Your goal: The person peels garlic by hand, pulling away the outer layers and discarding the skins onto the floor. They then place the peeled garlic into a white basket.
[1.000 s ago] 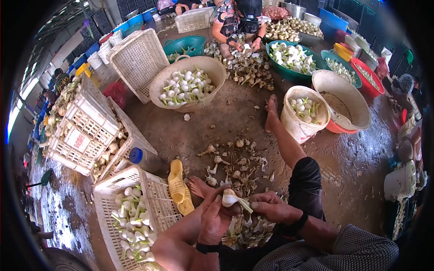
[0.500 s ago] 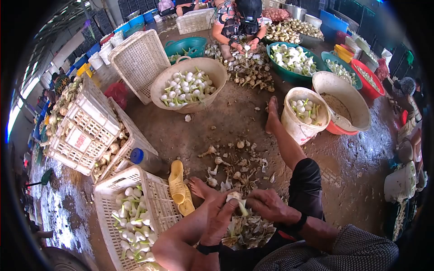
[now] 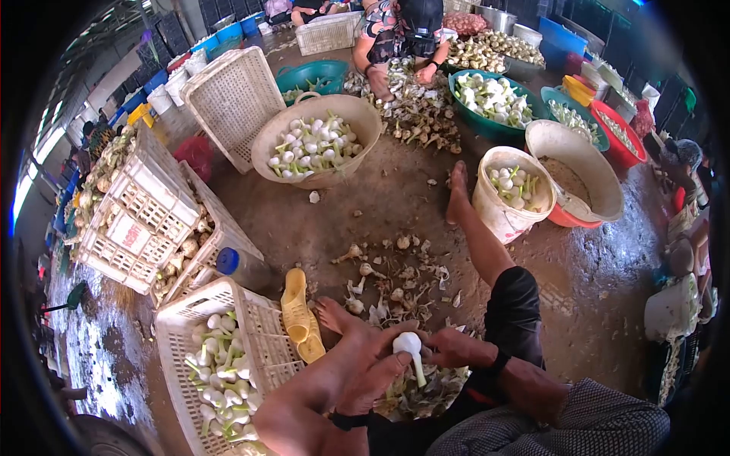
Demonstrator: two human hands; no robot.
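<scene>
A peeled white garlic bulb (image 3: 408, 344) with a short pale-green stem sits in my left hand (image 3: 376, 380), held between thumb and fingers, its stem pointing down. My right hand (image 3: 461, 349) is just to the right of the bulb with its fingers curled together; whatever they pinch is hidden. Below both hands lies a heap of garlic skins (image 3: 422, 391) between my legs. Unpeeled garlic bulbs (image 3: 398, 295) and loose peel are scattered on the floor in front. At my left, a white plastic crate (image 3: 262, 334) contains peeled garlic bulbs (image 3: 224, 380) with green stems.
Yellow sandals (image 3: 296, 308) and a blue-lidded jar (image 3: 242, 266) stand near the crate. Stacked crates (image 3: 141, 220) of unpeeled garlic rise at left. Ahead are a beige tub (image 3: 266, 140) and a white bucket (image 3: 494, 209) of peeled garlic. A co-worker (image 3: 418, 34) crouches beyond.
The bulb in my left hand has turned from stripped and partly covered to showing clean and white, stem downward. My right hand has shifted slightly right. The co-worker's hands have lowered to the garlic pile.
</scene>
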